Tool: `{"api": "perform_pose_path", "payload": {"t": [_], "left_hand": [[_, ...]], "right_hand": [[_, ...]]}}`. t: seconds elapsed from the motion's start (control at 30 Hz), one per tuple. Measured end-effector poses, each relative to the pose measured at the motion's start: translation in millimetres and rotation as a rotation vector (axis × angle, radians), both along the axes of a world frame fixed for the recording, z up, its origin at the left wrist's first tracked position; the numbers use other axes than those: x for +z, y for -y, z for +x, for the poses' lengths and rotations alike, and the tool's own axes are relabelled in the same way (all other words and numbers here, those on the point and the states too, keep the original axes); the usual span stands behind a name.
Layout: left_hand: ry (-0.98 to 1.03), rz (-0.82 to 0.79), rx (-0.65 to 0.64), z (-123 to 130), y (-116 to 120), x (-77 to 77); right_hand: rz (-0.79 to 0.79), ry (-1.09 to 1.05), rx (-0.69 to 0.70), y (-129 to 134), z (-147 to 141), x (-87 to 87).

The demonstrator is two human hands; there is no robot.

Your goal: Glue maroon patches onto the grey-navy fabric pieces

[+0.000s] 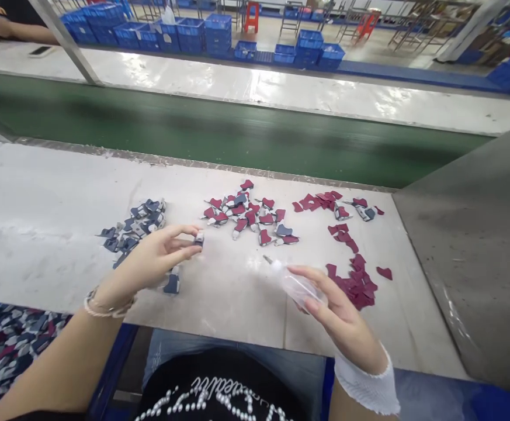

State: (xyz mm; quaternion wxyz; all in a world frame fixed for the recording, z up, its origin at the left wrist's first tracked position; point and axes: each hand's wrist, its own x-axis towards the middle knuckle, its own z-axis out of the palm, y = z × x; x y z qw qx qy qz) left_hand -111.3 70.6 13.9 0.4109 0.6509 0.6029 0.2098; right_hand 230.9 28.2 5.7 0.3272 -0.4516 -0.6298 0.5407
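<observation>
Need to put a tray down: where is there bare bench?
The bench is bare left of the grey pieces, and along its far edge behind the piles. It is crowded around the red-and-grey pieces and the red scraps at right.

Scuffed glossy tabletop [44, 245], clear plastic bottle [298, 286], matt maroon cloth scraps [355, 286]

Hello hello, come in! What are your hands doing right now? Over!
Left hand pinching small grey piece. Right hand gripping clear squeeze bottle, metal tip out. Maroon pieces beside right hand.
</observation>
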Motion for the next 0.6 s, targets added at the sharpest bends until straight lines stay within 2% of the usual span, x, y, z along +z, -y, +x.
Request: {"api": "perform_pose_path", "payload": {"t": [0.07, 0.13, 0.23, 0.33, 0.43, 0.6], "left_hand": [[0.389, -0.165, 0.037, 13.3, 13.2, -4.8], [0.757, -0.289, 0.033, 32.1, 27.4, -16.4], [1.056, -0.423, -0.009, 63.4, 44.4, -36.3], [1.082, -0.5, -0.042, 86.7, 53.3, -43.7], [1.009, -0.521, -0.077, 98.0, 55.9, -38.0], [0.901, -0.451, -0.136, 101.9, 56.7, -29.4]], "right_hand": [[0.051, -0.029, -0.025, 4.7, 9.9, 4.6], [0.088, -0.085, -0.033, 6.6, 15.6, 8.6], [0.079, -0.192, 0.012, 5.6, 16.0, 11.7], [0.001, -0.28, 0.043, 4.5, 9.3, 11.6], [-0.026, -0.282, 0.021, 6.0, -0.9, 12.9], [-0.03, -0.171, -0.078, 12.9, -19.5, 23.4]]}}
